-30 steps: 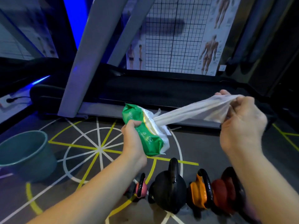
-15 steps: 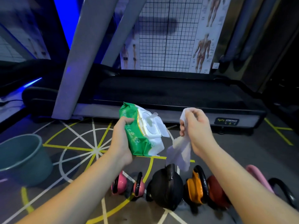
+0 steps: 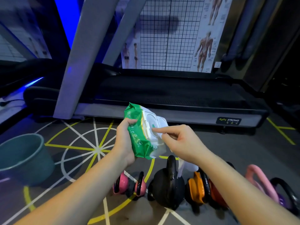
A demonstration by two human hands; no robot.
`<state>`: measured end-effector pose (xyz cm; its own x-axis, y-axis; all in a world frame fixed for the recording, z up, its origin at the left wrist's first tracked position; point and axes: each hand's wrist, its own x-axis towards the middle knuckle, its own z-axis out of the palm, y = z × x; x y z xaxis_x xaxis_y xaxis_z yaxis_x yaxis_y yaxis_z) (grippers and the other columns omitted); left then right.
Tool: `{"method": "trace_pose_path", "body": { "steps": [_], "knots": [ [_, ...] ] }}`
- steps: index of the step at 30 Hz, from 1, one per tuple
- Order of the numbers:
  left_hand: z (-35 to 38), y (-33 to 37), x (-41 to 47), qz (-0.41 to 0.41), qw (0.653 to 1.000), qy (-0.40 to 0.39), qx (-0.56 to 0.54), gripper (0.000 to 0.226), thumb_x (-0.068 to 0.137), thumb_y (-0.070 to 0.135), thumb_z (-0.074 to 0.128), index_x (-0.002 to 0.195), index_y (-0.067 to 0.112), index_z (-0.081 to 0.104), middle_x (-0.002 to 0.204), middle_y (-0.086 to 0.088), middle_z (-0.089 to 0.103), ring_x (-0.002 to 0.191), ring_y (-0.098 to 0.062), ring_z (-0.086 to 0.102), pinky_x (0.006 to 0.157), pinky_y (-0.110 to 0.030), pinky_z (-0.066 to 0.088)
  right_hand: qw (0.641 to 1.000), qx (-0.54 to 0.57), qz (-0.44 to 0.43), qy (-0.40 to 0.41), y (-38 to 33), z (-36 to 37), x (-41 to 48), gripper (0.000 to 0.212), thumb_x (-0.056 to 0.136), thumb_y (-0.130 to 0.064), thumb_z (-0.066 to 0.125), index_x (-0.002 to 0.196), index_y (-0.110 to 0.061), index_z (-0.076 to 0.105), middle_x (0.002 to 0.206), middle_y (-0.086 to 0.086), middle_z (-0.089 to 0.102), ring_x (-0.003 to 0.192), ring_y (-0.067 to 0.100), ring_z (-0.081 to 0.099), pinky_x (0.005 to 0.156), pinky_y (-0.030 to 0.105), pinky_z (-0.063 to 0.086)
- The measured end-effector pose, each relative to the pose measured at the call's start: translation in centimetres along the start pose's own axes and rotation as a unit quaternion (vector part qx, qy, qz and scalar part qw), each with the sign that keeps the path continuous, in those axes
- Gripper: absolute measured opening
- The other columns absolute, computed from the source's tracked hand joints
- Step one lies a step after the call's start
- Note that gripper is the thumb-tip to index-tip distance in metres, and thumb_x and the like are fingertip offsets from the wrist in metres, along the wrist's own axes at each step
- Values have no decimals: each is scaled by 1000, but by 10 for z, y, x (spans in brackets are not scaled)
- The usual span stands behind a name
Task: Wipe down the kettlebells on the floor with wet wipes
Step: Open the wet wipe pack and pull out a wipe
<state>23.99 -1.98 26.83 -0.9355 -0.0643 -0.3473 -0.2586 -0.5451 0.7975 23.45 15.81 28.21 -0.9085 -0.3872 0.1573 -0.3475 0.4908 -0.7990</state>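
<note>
Kettlebells (image 3: 168,187) glossy, round, left hand (image 3: 125,143) gripping crinkly green pack (image 3: 139,137), right hand (image 3: 181,142) clutching wipe (image 3: 186,167)

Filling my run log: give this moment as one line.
left hand grips wipes pack | right hand holds wipe, forefinger on lid | kettlebells in row on floor

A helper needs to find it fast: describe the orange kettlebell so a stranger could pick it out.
Find the long treadmill; on the floor before it, look along the row for the big black kettlebell. The orange kettlebell stands beside it, with a dark red kettlebell on its other side. It alone is bright orange.
</note>
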Motion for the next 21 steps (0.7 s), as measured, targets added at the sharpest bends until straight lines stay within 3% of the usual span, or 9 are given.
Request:
{"method": "trace_pose_path", "body": {
  "steps": [3,5,8,11,14,16,19,21],
  "knots": [
    [-3,3,0,17,1000,16,-9,31,85,35,54,98,16,76,95,-10,76,79,-31,72,82,-46,55,1000,15,5,1,-5,-2,-4,40,96,-12,49,113,-37,75,52,0,34,50,11,28,51,24,28],
    [-5,6,0,36,999,29,-15,26,86,35,55,93,19,74,90,-6,76,76,-29,71,83,-44,55,993,77,44,77,-2,-10,-1,37,97,-10,49,108,-31,76,47,-9,42,42,6,31,46,19,29],
    [-11,11,2,46,998,38,-21,22,86,37,56,89,23,72,84,-2,73,70,-25,69,73,-37,53,947,154,215,181,24,-23,10,24,98,-22,51,108,-17,73,52,-8,45,43,8,32,41,20,25],
    [-12,12,3,35,999,22,-15,23,85,39,58,89,22,73,88,-4,73,75,-27,68,75,-38,52,884,314,334,90,37,-24,8,29,98,-34,52,95,-8,64,53,-1,36,40,10,20,36,21,15],
    [-7,8,1,14,1000,10,-1,24,87,36,57,78,21,73,80,-4,72,69,-26,68,76,-38,51,850,454,264,38,29,-29,9,28,96,-32,48,81,-12,61,51,-3,26,41,10,14,39,24,10],
    [-5,5,1,5,1000,6,4,24,86,36,57,82,20,74,85,-6,73,72,-28,68,80,-41,51,874,443,200,22,17,-32,7,34,96,-30,44,97,-10,72,53,1,25,44,12,14,43,27,11],
    [-3,1,3,4,1000,-3,-2,36,88,40,55,104,15,75,104,-10,75,88,-33,72,88,-46,53,947,273,160,-57,1,-18,-2,47,101,-34,30,117,-37,74,66,12,19,56,21,12,51,31,14],
    [-1,0,3,-3,1000,-20,7,46,91,48,54,115,15,75,111,-13,76,99,-36,73,94,-51,54,970,177,139,-89,-1,-10,-5,44,104,-38,29,121,-52,66,58,-4,29,54,10,23,54,28,21]
  ]
}}
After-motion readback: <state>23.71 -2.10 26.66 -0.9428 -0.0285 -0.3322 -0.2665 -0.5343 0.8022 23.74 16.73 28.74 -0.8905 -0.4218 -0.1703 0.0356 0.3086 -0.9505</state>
